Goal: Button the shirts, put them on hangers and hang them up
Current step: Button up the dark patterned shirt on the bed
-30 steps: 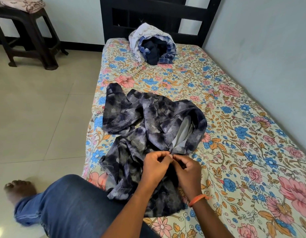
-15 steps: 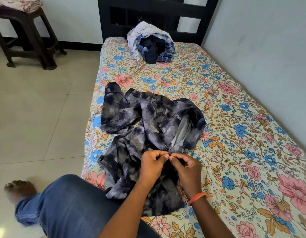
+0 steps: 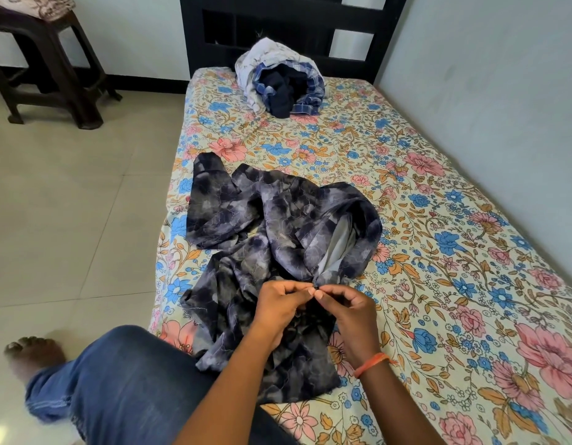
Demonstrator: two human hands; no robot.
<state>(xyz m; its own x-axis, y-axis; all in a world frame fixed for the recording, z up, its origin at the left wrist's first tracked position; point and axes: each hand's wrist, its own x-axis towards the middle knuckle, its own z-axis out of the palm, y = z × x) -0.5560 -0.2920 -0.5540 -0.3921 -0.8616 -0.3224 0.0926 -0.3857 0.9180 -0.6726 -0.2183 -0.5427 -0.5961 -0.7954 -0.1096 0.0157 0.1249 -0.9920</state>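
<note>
A dark navy and grey patterned shirt [image 3: 259, 226] lies crumpled on the floral bed sheet [image 3: 438, 239], its pale inner lining showing near the collar. My left hand [image 3: 279, 308] and my right hand [image 3: 350, 311] meet fingertip to fingertip at the shirt's front edge, each pinching the fabric just below the collar opening. The button itself is hidden between the fingers. An orange band sits on my right wrist. No hanger is in view.
A heap of other shirts [image 3: 279, 78], white, blue checked and dark navy, lies at the head of the bed by the black headboard [image 3: 294, 24]. A dark stool [image 3: 43, 59] with folded cloth stands on the tiled floor at left. A wall runs along the bed's right side.
Both hands have stayed at the same spot on the shirt's front, with only small finger movements. The view has shifted slightly.
</note>
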